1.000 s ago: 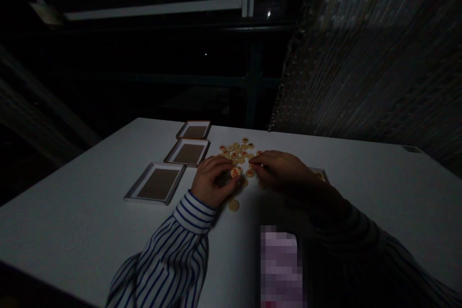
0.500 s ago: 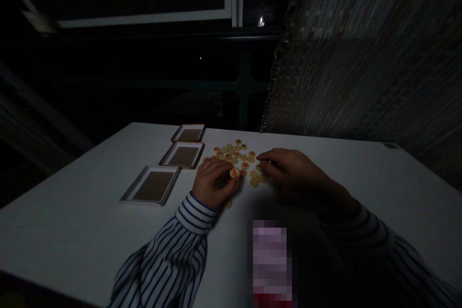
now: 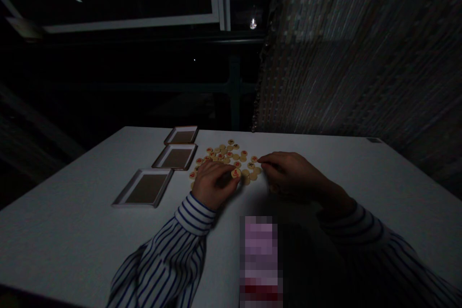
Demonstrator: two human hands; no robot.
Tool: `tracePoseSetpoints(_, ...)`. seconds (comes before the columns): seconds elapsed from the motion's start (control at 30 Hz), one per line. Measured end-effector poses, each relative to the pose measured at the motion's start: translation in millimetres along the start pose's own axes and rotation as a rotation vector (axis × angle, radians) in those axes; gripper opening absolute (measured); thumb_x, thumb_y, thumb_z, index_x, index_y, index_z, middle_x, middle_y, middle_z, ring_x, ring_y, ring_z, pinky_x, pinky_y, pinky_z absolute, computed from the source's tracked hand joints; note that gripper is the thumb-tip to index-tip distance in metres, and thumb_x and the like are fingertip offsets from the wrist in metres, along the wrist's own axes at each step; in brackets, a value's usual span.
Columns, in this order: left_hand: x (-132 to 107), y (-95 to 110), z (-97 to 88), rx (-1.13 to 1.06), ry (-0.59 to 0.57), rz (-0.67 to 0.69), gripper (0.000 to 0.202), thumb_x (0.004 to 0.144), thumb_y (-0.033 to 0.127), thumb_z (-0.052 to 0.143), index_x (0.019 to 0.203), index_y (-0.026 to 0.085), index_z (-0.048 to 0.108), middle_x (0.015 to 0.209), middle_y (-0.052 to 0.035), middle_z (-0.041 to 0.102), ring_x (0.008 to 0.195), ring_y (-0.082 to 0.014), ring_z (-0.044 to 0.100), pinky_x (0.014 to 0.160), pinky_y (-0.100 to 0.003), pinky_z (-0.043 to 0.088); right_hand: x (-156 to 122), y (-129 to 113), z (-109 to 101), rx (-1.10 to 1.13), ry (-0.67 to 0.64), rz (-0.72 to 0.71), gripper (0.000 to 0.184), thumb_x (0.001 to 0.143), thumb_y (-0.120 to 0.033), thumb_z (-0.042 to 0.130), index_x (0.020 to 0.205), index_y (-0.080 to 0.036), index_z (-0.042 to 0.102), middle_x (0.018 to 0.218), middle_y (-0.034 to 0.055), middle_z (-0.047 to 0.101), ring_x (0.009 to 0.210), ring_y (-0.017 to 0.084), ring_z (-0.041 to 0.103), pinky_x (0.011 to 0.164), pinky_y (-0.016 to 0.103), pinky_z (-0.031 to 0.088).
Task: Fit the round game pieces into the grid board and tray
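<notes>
Several round pale game pieces with red or dark marks lie scattered on a white table. My left hand rests at the near edge of the pile, fingers curled, pinching one piece with a red mark at its fingertips. My right hand lies to the right of the pile, fingers bent and drawn together, their tips touching the pieces at the pile's right side; what they hold is hidden. Both arms wear striped sleeves.
Three shallow white-rimmed trays with brown insides stand in a row left of the pile: near, middle, far. A beaded curtain hangs behind the table on the right. A dark window is at the back.
The view has swung rightward, so everything sits further left in the frame. My left hand keeps the red-marked piece pinched. My right hand has drawn slightly nearer the pile's right edge.
</notes>
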State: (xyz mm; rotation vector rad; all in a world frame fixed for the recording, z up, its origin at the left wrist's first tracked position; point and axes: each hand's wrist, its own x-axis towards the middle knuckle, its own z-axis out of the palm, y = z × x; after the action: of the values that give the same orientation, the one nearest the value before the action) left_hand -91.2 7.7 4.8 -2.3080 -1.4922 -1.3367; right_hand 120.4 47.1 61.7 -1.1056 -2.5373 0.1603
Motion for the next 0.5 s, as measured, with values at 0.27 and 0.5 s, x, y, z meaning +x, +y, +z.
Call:
tracePoseSetpoints(0.27,8,12,11.1,-0.025,-0.024,-0.005,0.021,0.071,0.031,0.06,0.087,0.018,0.063,0.08,-0.0052,0.067,0.078,-0.0191,0.059,0.083,-0.041,0.04,-9,14,1,0.088,0.007,0.023,0.029,0.083,-0.028,0.039,0.099,-0.02,0.062,0.097,0.003,0.066,0.087,0.017,0.06,0.076,0.028,0.044)
tracePoseSetpoints(0.5,20,23,20.8,-0.024,-0.043,0.027,0.02,0.07,0.03,0.06,0.086,0.018,0.062,0.078,-0.004,0.066,0.078,-0.0191,0.058,0.081,-0.04,0.041,-11,19,0,0.12,0.013,0.031,0.028,0.083,-0.028,0.041,0.097,-0.02,0.063,0.096,0.0028,0.066,0.086,0.016,0.06,0.076,0.028,0.044)
